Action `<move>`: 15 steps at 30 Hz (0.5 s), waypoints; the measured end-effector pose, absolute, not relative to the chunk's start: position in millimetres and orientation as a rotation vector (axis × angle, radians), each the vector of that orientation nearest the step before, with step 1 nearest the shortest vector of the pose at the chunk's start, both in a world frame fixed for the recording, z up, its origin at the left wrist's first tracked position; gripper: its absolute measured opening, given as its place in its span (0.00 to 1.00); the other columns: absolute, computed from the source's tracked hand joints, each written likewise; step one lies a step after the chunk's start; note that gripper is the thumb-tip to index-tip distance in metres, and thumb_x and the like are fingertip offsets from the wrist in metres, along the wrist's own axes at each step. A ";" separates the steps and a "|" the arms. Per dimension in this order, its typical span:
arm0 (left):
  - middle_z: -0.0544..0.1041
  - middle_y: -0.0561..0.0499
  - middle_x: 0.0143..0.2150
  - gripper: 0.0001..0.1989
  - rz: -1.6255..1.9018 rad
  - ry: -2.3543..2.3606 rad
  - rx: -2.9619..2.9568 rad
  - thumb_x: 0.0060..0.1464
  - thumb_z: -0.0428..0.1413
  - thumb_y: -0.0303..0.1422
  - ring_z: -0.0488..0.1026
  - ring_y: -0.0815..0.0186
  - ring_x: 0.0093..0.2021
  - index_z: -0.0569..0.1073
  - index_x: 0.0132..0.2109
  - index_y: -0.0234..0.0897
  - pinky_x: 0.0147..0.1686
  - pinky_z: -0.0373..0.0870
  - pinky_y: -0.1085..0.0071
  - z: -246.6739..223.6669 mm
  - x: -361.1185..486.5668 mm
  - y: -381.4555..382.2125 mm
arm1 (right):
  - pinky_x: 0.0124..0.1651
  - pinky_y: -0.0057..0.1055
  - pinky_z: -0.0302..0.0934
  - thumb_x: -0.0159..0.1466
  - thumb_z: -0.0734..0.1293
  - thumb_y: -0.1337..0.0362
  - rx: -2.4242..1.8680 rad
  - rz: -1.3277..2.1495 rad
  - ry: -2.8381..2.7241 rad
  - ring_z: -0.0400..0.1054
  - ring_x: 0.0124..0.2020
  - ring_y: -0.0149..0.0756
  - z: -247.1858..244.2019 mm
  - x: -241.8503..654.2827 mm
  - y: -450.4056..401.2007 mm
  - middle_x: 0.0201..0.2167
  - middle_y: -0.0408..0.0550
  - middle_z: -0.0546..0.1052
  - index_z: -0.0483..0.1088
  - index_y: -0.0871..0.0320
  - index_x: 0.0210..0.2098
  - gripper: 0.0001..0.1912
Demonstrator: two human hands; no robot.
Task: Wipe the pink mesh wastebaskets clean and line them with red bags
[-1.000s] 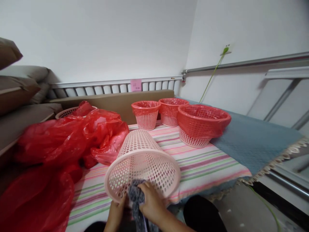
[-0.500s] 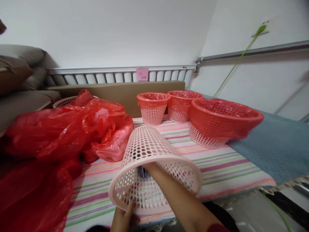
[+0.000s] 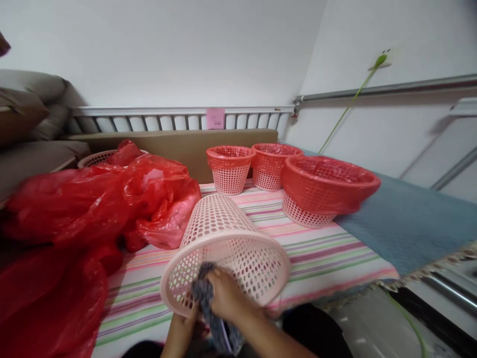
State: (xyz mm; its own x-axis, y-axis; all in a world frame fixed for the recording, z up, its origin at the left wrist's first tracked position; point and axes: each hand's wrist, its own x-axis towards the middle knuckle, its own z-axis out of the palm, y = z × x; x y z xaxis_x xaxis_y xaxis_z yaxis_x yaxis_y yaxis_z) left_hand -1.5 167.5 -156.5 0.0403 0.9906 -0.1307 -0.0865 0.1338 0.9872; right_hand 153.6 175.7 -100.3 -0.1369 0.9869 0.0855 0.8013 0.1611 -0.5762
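Two bare hands of ours work at the near mouth of a pale pink, round plastic basket [image 3: 219,223] with a perforated wall. Our right hand [image 3: 225,293] has its fingers curled closed around a fuzzy blue-grey cloth [image 3: 204,293], bunched at the top and hanging below the rim. Our left hand [image 3: 183,325] is at the lower left of the rim, its thumb up against it; the other fingers are hidden, so we cannot tell how far they are closed. The basket lies on its side, its wide, smooth-rimmed mouth toward us and its narrower base pointing away, on a white cloth with pink, green and purple stripes [image 3: 331,263]. Its holes run in even rows, and we see its bare inner wall. To its left we have a crumpled heap of shiny red plastic bags [image 3: 93,209]. Beyond the basket, to the right, three upright pink mesh baskets with red plastic liners [image 3: 328,186] stand near a quilted blue cover [image 3: 406,223]. Farthest off, we see a white slatted rail [image 3: 160,123] against a white wall [image 3: 179,54].
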 end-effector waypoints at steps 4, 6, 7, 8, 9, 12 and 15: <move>0.79 0.42 0.49 0.21 1.154 1.198 1.134 0.41 0.63 0.44 0.65 0.47 0.60 0.78 0.41 0.38 0.62 0.57 0.55 -147.7 -10.0 170.5 | 0.55 0.36 0.51 0.45 0.63 0.74 -1.701 0.490 -2.021 0.61 0.50 0.43 -112.3 148.5 127.2 0.46 0.50 0.71 0.69 0.55 0.43 0.25; 0.79 0.42 0.48 0.21 1.193 1.251 1.147 0.43 0.61 0.45 0.65 0.47 0.60 0.77 0.42 0.36 0.62 0.55 0.53 -143.0 -24.5 176.4 | 0.54 0.36 0.51 0.46 0.62 0.74 -1.702 0.476 -2.024 0.62 0.49 0.43 -113.4 147.4 123.2 0.45 0.49 0.71 0.70 0.55 0.42 0.23; 0.80 0.42 0.47 0.22 1.209 1.288 1.160 0.43 0.61 0.46 0.65 0.46 0.60 0.77 0.42 0.35 0.62 0.55 0.52 -141.5 -33.4 180.2 | 0.55 0.37 0.51 0.46 0.62 0.73 -1.693 0.462 -2.035 0.62 0.48 0.44 -113.0 146.9 123.8 0.44 0.49 0.71 0.70 0.55 0.41 0.22; 0.80 0.43 0.47 0.23 1.218 1.322 1.180 0.42 0.61 0.46 0.65 0.46 0.60 0.77 0.43 0.35 0.62 0.56 0.52 -140.8 -42.2 184.0 | 0.55 0.38 0.51 0.46 0.63 0.73 -1.687 0.447 -2.050 0.62 0.48 0.44 -112.3 146.3 124.9 0.43 0.49 0.72 0.70 0.56 0.40 0.21; 0.80 0.43 0.46 0.25 1.216 1.339 1.210 0.40 0.62 0.46 0.66 0.45 0.59 0.77 0.43 0.35 0.60 0.58 0.52 -141.0 -50.0 187.5 | 0.55 0.39 0.52 0.46 0.63 0.73 -1.689 0.438 -2.067 0.63 0.47 0.45 -111.5 145.6 126.1 0.42 0.50 0.72 0.70 0.56 0.39 0.20; 0.81 0.42 0.42 0.30 1.167 1.282 1.270 0.37 0.63 0.48 0.73 0.46 0.51 0.77 0.46 0.33 0.53 0.67 0.54 -146.1 -58.8 191.8 | 0.52 0.39 0.55 0.44 0.63 0.74 -1.747 0.431 -2.052 0.63 0.46 0.46 -111.8 142.7 127.4 0.41 0.51 0.72 0.71 0.58 0.38 0.20; 0.81 0.46 0.28 0.38 1.130 1.179 1.229 0.39 0.61 0.53 0.77 0.53 0.31 0.73 0.51 0.30 0.38 0.74 0.57 -152.0 -47.0 186.9 | 0.53 0.39 0.54 0.44 0.61 0.76 -1.771 0.406 -1.951 0.63 0.47 0.45 -116.8 139.9 131.5 0.42 0.52 0.71 0.71 0.58 0.39 0.23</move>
State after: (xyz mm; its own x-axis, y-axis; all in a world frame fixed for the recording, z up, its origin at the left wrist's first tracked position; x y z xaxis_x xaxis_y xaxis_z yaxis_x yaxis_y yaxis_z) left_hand -47.0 186.9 -152.0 0.0702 0.9971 -0.0297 0.0126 0.0289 0.9995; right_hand 139.9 131.5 -116.8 -0.0552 0.9880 0.1444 0.8484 0.1227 -0.5149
